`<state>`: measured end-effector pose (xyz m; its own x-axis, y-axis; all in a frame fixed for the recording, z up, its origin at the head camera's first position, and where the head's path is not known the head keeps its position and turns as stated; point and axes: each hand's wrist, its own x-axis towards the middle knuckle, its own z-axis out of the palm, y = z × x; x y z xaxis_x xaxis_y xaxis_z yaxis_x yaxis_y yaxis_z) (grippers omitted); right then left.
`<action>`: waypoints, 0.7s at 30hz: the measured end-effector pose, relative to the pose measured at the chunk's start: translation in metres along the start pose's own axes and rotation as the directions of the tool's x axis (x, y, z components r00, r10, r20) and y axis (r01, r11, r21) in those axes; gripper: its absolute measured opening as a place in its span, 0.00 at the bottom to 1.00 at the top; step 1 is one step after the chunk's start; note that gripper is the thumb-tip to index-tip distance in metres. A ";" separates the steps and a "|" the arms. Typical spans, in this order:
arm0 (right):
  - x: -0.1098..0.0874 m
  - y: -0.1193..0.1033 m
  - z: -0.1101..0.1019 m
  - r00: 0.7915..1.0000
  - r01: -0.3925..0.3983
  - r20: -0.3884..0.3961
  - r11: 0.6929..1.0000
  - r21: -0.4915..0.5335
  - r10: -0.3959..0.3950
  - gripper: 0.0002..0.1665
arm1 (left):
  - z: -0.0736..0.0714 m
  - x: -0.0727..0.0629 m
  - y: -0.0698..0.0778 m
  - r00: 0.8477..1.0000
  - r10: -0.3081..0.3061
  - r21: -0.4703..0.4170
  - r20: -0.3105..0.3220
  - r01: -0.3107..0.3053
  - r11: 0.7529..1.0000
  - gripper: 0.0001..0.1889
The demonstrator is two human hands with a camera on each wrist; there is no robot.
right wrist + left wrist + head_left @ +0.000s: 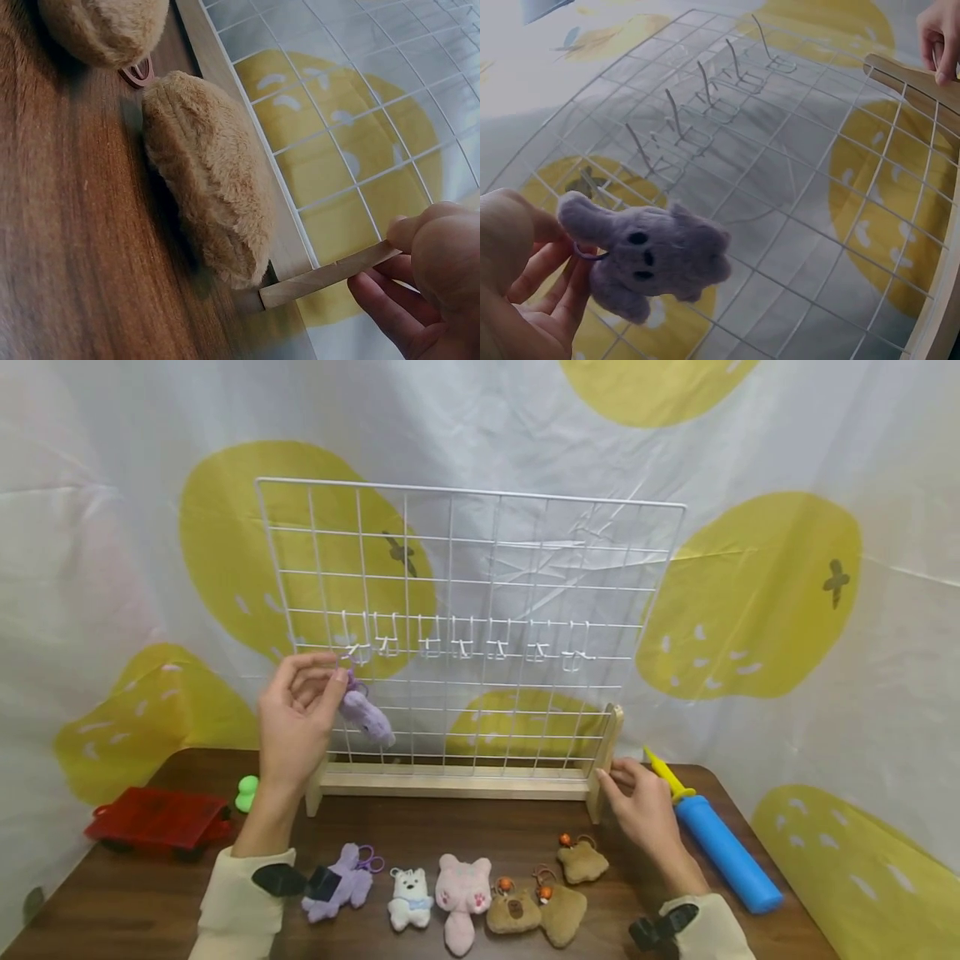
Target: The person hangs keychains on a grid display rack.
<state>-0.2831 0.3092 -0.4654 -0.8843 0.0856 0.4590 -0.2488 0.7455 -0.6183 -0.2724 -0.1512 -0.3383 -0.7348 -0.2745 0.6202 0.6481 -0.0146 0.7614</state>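
My left hand (296, 722) pinches the ring of a purple plush keychain (366, 718) in front of the leftmost hook (358, 652) on a white wire grid (472, 585). In the left wrist view the dangling plush (664, 251) shows its dark eyes and nose; whether its ring touches the hook I cannot tell. My right hand (643, 802) holds the right wooden upright (611, 735) of the grid's stand between thumb and fingers. The right wrist view shows this grip on the wood (330, 277), close to a brown plush (214, 180).
Along the table front lie another purple plush (345, 885), a white bear (410, 902), a pink plush (462, 893) and several brown ones (562, 914). A red cart (161, 818) and green figure (246, 793) stand left; a blue pump (727, 852) lies right. Several white hooks (461, 647) line the grid.
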 end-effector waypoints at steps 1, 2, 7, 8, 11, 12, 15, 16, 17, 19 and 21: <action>0.000 0.000 0.000 1.000 0.001 -0.003 1.000 -0.002 -0.001 0.19 | 0.000 0.000 -0.001 1.000 -0.008 0.007 0.000 0.008 1.000 0.13; 0.000 0.001 0.000 1.000 0.003 -0.006 1.000 -0.001 -0.003 0.19 | 0.000 0.000 -0.003 1.000 -0.015 0.017 0.001 0.015 1.000 0.13; 0.000 0.002 0.001 1.000 0.026 -0.010 1.000 0.004 -0.026 0.18 | -0.002 -0.001 -0.006 0.999 -0.036 0.077 -0.003 0.036 0.996 0.11; 0.000 0.002 0.001 0.999 0.032 -0.009 0.999 0.007 -0.032 0.18 | -0.004 -0.002 -0.005 0.999 -0.037 0.082 -0.002 0.037 0.996 0.10; -0.001 0.001 0.002 0.999 0.049 -0.010 0.999 0.006 -0.049 0.17 | -0.008 -0.005 -0.002 0.999 -0.039 0.103 0.008 0.038 0.994 0.09; -0.001 0.001 0.002 0.998 0.055 -0.012 0.998 0.004 -0.055 0.17 | -0.010 -0.006 -0.001 0.999 -0.040 0.110 0.014 0.039 0.993 0.09; -0.002 0.000 0.002 0.997 0.079 -0.024 0.997 -0.003 -0.079 0.17 | -0.016 -0.011 -0.001 0.997 -0.049 0.178 0.061 0.038 0.983 0.09; -0.002 0.000 0.002 0.996 0.087 -0.031 0.996 -0.008 -0.087 0.16 | -0.019 -0.013 -0.002 0.995 -0.054 0.208 0.083 0.035 0.977 0.09; -0.002 0.000 0.002 0.995 0.092 -0.038 0.996 -0.014 -0.093 0.16 | -0.023 -0.015 -0.003 0.992 -0.063 0.239 0.108 0.035 0.970 0.09; -0.002 0.000 0.002 0.994 0.096 -0.052 0.995 -0.028 -0.097 0.16 | -0.030 -0.020 -0.005 0.983 -0.087 0.318 0.165 0.030 0.948 0.09; -0.001 0.001 0.003 0.994 0.085 -0.058 0.996 -0.042 -0.087 0.16 | -0.036 -0.025 -0.008 0.965 -0.122 0.389 0.232 0.023 0.921 0.09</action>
<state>-0.2835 0.3079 -0.4684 -0.8347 0.0588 0.5475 -0.3060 0.7771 -0.5500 -0.2524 -0.1793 -0.3667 -0.8346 -0.0405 0.5494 0.5022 0.3541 0.7889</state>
